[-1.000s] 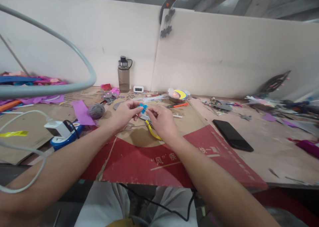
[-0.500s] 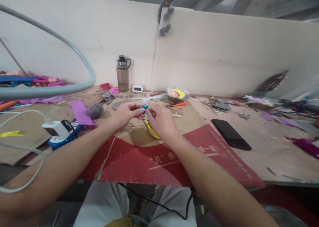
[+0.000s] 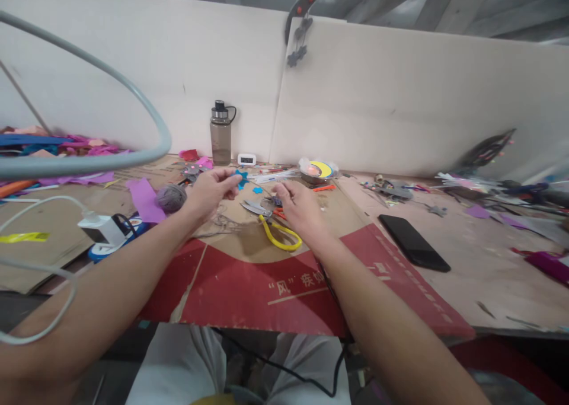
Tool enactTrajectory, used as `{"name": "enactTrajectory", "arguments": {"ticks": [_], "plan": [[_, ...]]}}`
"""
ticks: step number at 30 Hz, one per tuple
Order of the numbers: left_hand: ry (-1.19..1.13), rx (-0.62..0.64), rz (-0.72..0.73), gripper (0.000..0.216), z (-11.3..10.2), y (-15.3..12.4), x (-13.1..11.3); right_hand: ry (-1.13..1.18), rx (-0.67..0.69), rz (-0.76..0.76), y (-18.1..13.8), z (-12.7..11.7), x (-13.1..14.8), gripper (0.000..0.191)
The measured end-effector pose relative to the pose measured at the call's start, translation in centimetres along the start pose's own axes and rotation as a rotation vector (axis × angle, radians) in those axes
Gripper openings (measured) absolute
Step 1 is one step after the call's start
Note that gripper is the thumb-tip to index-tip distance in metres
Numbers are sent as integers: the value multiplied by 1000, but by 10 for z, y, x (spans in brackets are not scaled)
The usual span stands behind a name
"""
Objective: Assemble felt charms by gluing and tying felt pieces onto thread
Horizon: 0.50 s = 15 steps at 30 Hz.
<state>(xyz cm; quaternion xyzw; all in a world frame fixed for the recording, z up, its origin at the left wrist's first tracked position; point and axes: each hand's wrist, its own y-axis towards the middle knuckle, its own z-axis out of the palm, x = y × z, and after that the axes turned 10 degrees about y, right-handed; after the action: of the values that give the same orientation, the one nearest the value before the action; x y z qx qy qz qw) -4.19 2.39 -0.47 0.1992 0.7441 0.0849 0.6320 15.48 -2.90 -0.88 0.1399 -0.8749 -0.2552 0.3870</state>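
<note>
My left hand (image 3: pixel 212 191) pinches a small blue flower-shaped cutout (image 3: pixel 241 178) between thumb and fingers, lifted a little above the cardboard. My right hand (image 3: pixel 299 208) hovers to its right with the fingers loosely curled and nothing visible in them. Between the hands lie yellow-handled scissors (image 3: pixel 272 226) and a second small blue piece (image 3: pixel 257 190) on the brown and red cardboard sheet (image 3: pixel 267 286).
A grey yarn ball (image 3: pixel 171 197) and purple felt (image 3: pixel 143 198) lie left of my hands, with a white charger (image 3: pixel 98 229) and cables. A water bottle (image 3: pixel 221 133) stands at the back wall. A black phone (image 3: pixel 414 242) lies to the right among craft scraps.
My hands have parted: the left one carried the blue cutout up and left, the right one let go and moved right, which uncovered the scissors and a blue piece on the cardboard.
</note>
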Motion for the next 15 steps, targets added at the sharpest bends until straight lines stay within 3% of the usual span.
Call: {"name": "enactTrajectory", "arguments": {"ticks": [2, 4, 7, 11, 15], "plan": [[-139, -43, -5, 14, -8, 6, -4, -148, 116, 106, 1, -6, -3, 26], [-260, -97, 7, 12, -17, 12, -7, -316, 315, 180, -1, -8, -3, 21], [-375, -193, 11, 11, -31, 21, -7, -522, 517, 139, -7, -7, 0, 33], [-426, -296, -13, 12, -44, 30, 3, -637, 595, 88, -13, 2, 2, 42], [-427, -344, -150, 13, -51, 35, 14, -514, 534, 122, -8, -3, -3, 44]]}}
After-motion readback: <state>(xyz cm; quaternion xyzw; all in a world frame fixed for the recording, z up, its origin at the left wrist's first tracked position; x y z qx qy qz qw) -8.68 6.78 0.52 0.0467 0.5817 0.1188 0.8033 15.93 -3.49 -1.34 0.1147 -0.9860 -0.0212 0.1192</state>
